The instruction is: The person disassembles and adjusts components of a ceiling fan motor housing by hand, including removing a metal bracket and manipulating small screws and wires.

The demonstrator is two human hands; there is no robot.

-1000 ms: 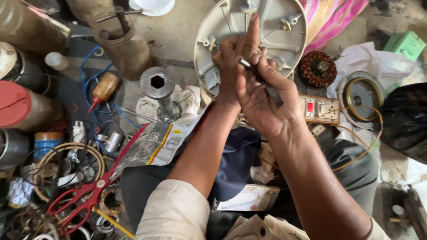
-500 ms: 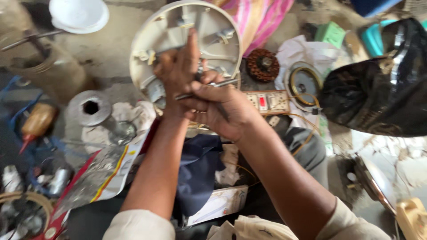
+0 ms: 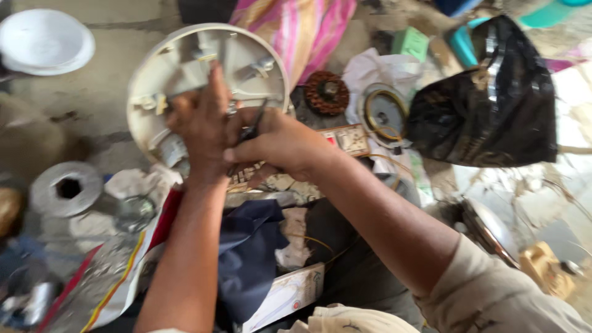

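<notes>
My left hand (image 3: 200, 123) rests against the inside of a round cream plastic housing (image 3: 185, 55), fingers stretched up over its ribs and fittings. Pressed against it, my right hand (image 3: 277, 145) is closed around a thin dark metal tool (image 3: 254, 126) whose tip points into the housing. What the tip touches is blurred and hidden by my fingers. The housing stands tilted on the ground in front of my lap.
A copper-wound motor part (image 3: 327, 92), a round ring piece (image 3: 383, 113) and a small switch board (image 3: 348, 140) lie right of the housing. A black plastic bag (image 3: 493, 105) is at the right. A white bowl (image 3: 44, 40) and grey metal disc (image 3: 66, 188) sit left.
The view has swung to the right; the scissors and bottles at the left have left the frame and the black bag has come in. Both hands stay together at the housing.
</notes>
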